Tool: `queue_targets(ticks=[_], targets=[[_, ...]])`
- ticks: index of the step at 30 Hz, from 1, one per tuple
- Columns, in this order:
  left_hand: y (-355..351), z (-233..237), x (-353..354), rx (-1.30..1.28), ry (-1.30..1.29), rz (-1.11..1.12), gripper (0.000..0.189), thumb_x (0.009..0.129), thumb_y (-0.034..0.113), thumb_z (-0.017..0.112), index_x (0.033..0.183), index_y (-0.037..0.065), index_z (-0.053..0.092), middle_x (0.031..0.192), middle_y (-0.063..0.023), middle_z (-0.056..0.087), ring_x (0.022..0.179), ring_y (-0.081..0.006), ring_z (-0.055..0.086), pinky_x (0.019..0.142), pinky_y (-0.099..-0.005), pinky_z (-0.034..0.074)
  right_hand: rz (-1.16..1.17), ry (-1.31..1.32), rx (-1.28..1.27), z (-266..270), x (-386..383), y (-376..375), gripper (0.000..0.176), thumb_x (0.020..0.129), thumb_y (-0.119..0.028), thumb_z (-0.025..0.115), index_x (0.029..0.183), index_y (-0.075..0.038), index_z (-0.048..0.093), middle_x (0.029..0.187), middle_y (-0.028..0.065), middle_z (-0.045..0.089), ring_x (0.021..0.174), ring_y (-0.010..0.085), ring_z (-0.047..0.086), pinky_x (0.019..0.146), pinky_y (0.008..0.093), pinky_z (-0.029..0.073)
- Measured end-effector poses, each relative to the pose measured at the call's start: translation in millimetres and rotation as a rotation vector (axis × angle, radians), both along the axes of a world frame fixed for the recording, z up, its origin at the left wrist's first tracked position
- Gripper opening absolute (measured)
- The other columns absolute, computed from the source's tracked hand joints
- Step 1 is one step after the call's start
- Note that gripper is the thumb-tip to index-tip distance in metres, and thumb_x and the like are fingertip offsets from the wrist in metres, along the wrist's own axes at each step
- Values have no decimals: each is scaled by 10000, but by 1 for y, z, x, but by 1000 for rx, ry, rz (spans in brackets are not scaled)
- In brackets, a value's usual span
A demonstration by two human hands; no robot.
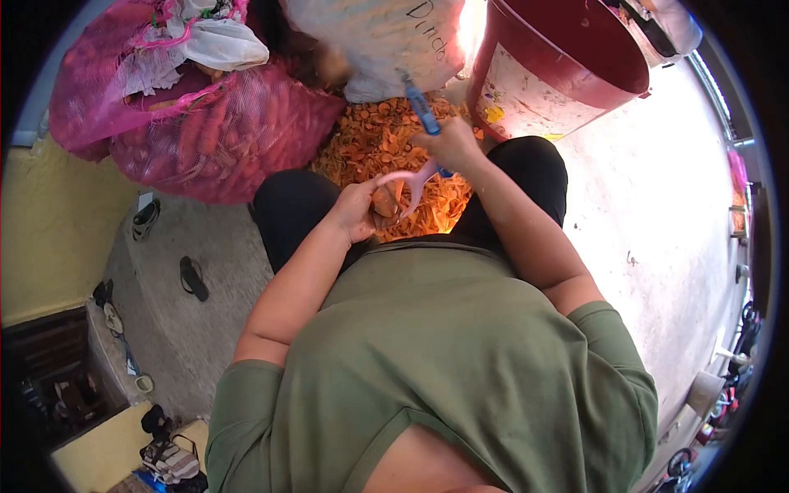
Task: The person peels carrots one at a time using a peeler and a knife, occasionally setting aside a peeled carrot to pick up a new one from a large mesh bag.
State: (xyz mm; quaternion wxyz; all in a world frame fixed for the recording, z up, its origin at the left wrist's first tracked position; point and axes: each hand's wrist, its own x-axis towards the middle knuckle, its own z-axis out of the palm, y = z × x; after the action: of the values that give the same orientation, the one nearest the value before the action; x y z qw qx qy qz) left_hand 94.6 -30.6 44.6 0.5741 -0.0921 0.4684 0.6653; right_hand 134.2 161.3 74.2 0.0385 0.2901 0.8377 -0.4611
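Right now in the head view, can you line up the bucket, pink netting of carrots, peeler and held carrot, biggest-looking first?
1. Pink netting of carrots
2. Bucket
3. Peeler
4. Held carrot, partly hidden by the left hand

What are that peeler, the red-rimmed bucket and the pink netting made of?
Peeler: probably plastic; its pink head looks smooth and moulded. Bucket: likely plastic, from its smooth red rim; stained pale wall. Netting: seemingly thin synthetic mesh, since carrots show through.

TEXT | "Dindo" – handwritten, last letter unclear | white sack
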Motion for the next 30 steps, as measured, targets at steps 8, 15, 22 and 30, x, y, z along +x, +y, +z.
queue_targets(ticks=[8, 15, 22, 30], targets=[[1, -15, -2, 71, -53, -75, 341, 899, 275, 329, 1050, 14, 490, 781, -88, 561, 671, -214, 592, 572, -348, 519, 70, -4, 54, -2, 0, -10, 329, 611, -331, 642, 567, -12, 574, 546, 136, 564, 549, 246, 584, 574, 344, 462], [-4, -22, -2, 20, -112, -129, 320, 898, 274, 339, 1045, 35, 493, 840, -76, 557, 699, -189, 591, 560, -343, 521, -72, -67, 227, -31, -14, 27, 361, 621, -376, 659, 613, -20, 597, 558, 117, 580, 557, 211, 600, 558, 325, 477], [-8, -19, 0, -67, -57, -91, 323, 889, 296, 366, 1073, 58, 484, 835, -59, 550, 691, -158, 565, 526, -307, 496, 165, 11, 144, -18, -15, -12, 404, 619, -390, 663, 656, 8, 606, 601, 141, 589, 586, 228, 603, 563, 339, 470], [-18, -28, -7, -14, -37, -86, 327, 883, 307, 388, 1092, 70, 475, 851, -55, 553, 723, -152, 564, 536, -312, 495, -64, -75, 173, -57, -27, 37, 395, 619, -400, 662, 621, -9, 601, 607, 149, 592, 600, 242, 607, 559, 347, 472]])
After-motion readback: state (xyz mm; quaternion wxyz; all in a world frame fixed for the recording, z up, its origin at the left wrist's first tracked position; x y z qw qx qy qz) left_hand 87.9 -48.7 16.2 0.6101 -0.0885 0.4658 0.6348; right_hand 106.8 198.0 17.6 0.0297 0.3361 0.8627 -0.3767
